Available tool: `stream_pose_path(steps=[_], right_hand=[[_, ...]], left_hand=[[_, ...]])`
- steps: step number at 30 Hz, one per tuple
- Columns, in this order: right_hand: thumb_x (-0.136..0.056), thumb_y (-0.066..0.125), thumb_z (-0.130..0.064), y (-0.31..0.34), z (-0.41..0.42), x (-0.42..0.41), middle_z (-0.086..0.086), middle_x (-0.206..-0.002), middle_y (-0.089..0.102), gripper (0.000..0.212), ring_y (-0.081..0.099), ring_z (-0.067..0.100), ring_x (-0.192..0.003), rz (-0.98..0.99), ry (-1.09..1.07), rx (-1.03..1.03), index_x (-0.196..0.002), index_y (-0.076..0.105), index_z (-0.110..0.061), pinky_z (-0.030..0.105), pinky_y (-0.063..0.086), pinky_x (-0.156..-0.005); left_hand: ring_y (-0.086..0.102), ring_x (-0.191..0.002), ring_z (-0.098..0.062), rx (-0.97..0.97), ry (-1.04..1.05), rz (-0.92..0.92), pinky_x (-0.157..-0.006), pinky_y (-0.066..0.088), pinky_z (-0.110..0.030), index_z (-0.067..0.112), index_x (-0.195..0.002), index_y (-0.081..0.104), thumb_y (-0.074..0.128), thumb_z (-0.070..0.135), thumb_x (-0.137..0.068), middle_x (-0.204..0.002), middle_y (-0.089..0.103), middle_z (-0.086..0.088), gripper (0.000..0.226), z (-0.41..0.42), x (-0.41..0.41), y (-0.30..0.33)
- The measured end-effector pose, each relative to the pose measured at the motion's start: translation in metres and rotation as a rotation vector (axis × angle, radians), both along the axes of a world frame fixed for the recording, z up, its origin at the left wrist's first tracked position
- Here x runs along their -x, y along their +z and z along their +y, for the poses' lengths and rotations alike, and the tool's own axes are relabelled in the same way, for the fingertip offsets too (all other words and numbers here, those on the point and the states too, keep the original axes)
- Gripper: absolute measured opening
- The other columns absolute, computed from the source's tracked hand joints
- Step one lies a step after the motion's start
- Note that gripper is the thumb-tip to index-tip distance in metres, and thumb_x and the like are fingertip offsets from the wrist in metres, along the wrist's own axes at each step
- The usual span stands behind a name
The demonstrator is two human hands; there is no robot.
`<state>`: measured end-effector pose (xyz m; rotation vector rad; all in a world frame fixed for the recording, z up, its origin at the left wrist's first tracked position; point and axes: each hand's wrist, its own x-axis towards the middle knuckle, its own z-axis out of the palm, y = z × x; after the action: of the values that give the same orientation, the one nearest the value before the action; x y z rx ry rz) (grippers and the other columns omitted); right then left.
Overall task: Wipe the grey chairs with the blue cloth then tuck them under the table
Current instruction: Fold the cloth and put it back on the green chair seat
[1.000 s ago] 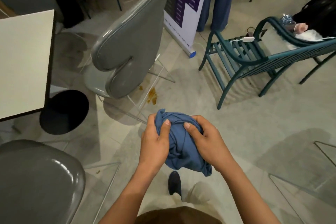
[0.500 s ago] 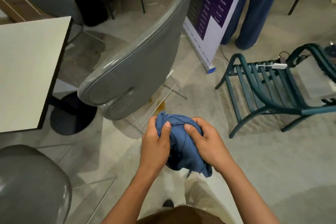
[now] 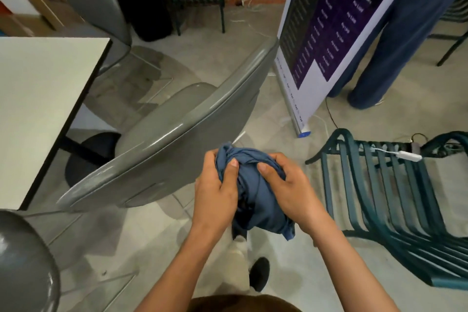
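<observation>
Blue cloth [image 3: 255, 192], grey chair [image 3: 177, 139], teal bench [image 3: 395, 197].

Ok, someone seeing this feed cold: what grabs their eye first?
Probably the bunched blue cloth at centre frame, gripped by both the left hand and the right hand. Next, the glossy grey moulded chair just beyond the hands, beside the white square table, not yet tucked under. The dark green slatted metal chair stands right.

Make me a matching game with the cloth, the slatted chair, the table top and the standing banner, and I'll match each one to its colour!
Things:
1. cloth
2. slatted chair
3. table top
4. standing banner

Colours:
A. white and purple
B. cream white
C. blue
D. dark green

Pairs: 1-C, 2-D, 3-B, 4-A
</observation>
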<state>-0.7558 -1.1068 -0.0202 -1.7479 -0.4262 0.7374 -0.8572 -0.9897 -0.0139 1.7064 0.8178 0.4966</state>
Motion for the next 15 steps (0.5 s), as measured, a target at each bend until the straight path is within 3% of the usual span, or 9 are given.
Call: stream_pose_path(steps=[3, 8, 15], right_hand=[[-0.103, 0.057, -0.028, 0.004, 0.021, -0.041, -0.006, -0.100, 0.074, 0.011, 0.070, 0.011, -0.095, 0.021, 0.026, 0.001, -0.108, 0.066, -0.026, 0.040, 0.057, -0.088], [-0.103, 0.057, -0.022, 0.011, 0.066, -0.111, -0.005, -0.099, 0.075, 0.011, 0.071, 0.010, -0.093, 0.019, 0.018, -0.037, -0.108, 0.067, -0.022, 0.030, 0.058, -0.083], [-0.101, 0.057, -0.023, 0.036, 0.113, -0.203, -0.014, -0.097, 0.073, 0.012, 0.070, 0.003, -0.092, -0.071, 0.040, -0.059, -0.105, 0.067, -0.028, 0.026, 0.056, -0.081]], left_hand=[[0.066, -0.090, 0.005, -0.002, -0.004, -0.017, -0.071, 0.048, -0.008, 0.044, -0.111, 0.053, 0.055, 0.025, -0.105, -0.097, 0.067, 0.031, 0.020, 0.018, -0.036, 0.007], [0.068, -0.087, -0.003, -0.029, 0.034, -0.050, -0.072, 0.050, -0.014, 0.037, -0.109, 0.056, 0.056, 0.025, -0.105, -0.096, 0.069, 0.021, 0.013, 0.058, -0.107, 0.016], [0.069, -0.081, -0.006, -0.099, -0.013, -0.096, -0.066, 0.051, -0.017, 0.029, -0.111, 0.057, 0.056, 0.026, -0.103, -0.093, 0.070, 0.018, 0.008, 0.096, -0.189, 0.045]])
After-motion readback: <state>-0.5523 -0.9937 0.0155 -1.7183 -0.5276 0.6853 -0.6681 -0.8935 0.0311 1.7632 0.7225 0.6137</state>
